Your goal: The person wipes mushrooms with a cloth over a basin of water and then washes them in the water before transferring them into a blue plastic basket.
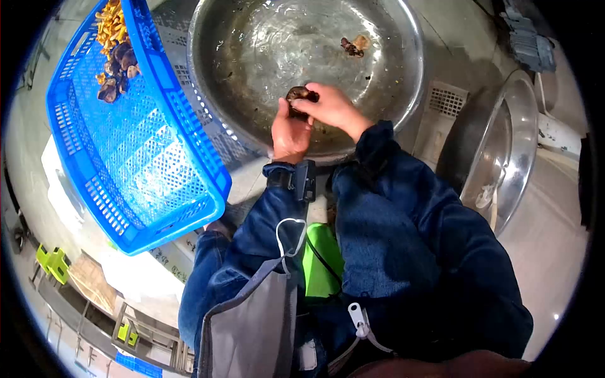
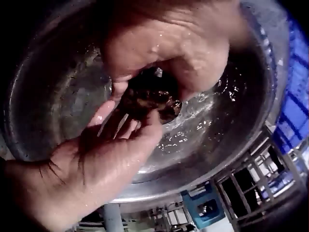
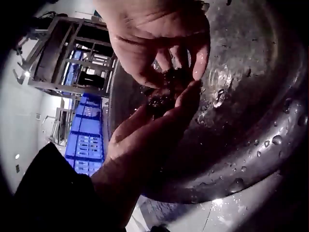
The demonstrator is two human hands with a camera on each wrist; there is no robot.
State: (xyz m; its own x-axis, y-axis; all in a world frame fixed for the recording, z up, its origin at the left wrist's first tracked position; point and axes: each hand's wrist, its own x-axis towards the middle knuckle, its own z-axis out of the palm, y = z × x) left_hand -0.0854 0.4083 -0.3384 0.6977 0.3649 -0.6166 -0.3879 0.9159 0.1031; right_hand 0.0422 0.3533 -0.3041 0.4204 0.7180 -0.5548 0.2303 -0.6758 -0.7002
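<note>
Grey floor [image 1: 548,277] surrounds a wide metal basin [image 1: 222,63] of water, with a blue crate [image 1: 142,151] alongside. Over the basin, the right hand [image 1: 335,110] and left hand [image 1: 290,135] both grip a dark, mushroom-like piece [image 1: 300,94], fingers bent close around it. The step seems to be cleaning; next probably calls for gently turning it.

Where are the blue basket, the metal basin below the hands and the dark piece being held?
Blue basket [image 1: 132,148]: head view, on its bare mesh floor.
Metal basin [image 1: 404,82]: head view, on its right inner wall.
Dark piece [image 2: 150,99]: left wrist view, on its wet, exposed side.
</note>
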